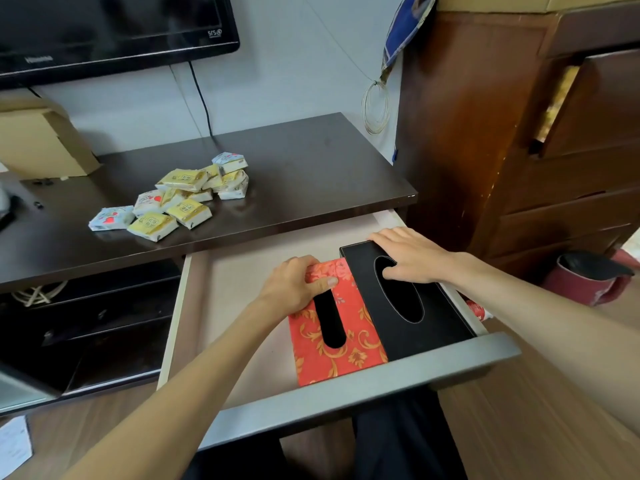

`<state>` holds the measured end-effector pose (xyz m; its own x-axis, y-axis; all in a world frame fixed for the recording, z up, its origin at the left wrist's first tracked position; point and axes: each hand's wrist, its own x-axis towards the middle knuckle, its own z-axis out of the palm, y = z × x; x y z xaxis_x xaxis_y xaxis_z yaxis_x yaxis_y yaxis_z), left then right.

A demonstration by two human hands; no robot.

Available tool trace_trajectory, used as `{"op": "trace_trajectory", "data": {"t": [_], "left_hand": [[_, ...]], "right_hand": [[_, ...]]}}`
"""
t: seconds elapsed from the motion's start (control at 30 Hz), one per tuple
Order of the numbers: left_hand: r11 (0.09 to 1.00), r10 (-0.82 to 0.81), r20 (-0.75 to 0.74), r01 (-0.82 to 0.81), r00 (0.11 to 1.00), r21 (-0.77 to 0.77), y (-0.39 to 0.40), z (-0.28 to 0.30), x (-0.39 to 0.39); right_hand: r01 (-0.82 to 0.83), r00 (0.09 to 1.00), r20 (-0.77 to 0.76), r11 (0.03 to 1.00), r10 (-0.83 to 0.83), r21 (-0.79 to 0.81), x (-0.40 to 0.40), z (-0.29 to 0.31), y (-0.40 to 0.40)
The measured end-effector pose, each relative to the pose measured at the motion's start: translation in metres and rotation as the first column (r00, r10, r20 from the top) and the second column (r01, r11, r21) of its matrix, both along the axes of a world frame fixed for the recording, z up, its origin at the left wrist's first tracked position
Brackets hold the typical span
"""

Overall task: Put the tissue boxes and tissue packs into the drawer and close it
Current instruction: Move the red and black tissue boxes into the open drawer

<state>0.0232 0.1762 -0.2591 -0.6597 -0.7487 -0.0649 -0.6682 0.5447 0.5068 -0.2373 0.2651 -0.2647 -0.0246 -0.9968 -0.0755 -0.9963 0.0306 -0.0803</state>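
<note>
The drawer point(346, 393) is pulled out wide, with a grey front panel and a pale bottom. Two tissue boxes lie side by side in its right half. The red floral tissue box point(332, 355) is on the left, and my left hand point(298, 285) grips its far end, thumb on top. The black tissue box point(426, 323) lies against the drawer's right wall; my right hand point(408, 254) rests on its far end, fingers spread, thumb at the slot. A pile of several small tissue packs point(180, 199), yellow and white-blue, lies on the dark desk top point(311, 168).
A TV point(104, 29) hangs on the wall above the desk. A cardboard box point(38, 140) stands at the desk's back left. A tall brown cabinet point(519, 133) is to the right, with a red kettle point(588, 278) on the floor beside it.
</note>
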Motion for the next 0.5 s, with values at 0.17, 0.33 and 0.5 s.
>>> {"op": "trace_trajectory", "data": {"t": [0.17,0.33,0.5], "left_hand": [[1.0,0.008,-0.08,-0.006,0.997,0.02,0.007,-0.001,0.005],[1.0,-0.002,-0.108,0.0,0.994,-0.015,0.009,0.004,0.014],[0.993,0.113,-0.338,-0.099,0.934,0.059,-0.018,0.025,0.049]], "right_hand": [[0.03,0.999,0.029,0.999,-0.031,0.014,0.004,0.002,0.003],[0.161,0.901,0.41,0.987,-0.141,-0.013,0.009,0.013,0.002],[0.211,0.753,0.657,0.94,0.018,-0.268,0.055,0.036,-0.03]]}}
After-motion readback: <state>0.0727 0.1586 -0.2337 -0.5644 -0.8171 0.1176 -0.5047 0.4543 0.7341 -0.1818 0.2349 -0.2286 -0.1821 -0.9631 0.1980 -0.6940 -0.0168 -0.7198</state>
